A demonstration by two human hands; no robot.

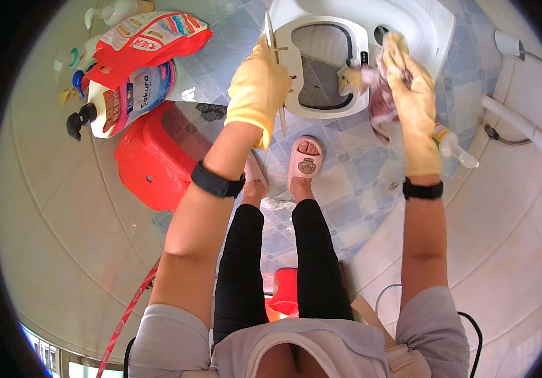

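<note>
My left hand [258, 85], in a yellow rubber glove, is closed on a thin flat panel [283, 120] seen edge-on. The panel joins the left side of a white rounded frame [291, 63], which has a dark inner rim and a small black strip on its right side. Whether the frame's middle is glass or open, I cannot tell. My right hand [412, 101], gloved likewise, grips a brown and white cloth [384, 104]. Motion blurs the cloth, and one end of it lies against the frame's right edge. Its fingers are partly smeared.
Behind the frame is a white basin [419, 28] with a drain. A spray bottle [450, 143] lies beyond my right wrist. On the left are a red stool [148, 157], a large pump bottle [132, 101] and a red and white pouch [151, 47]. A white pipe [526, 132] runs along the right wall.
</note>
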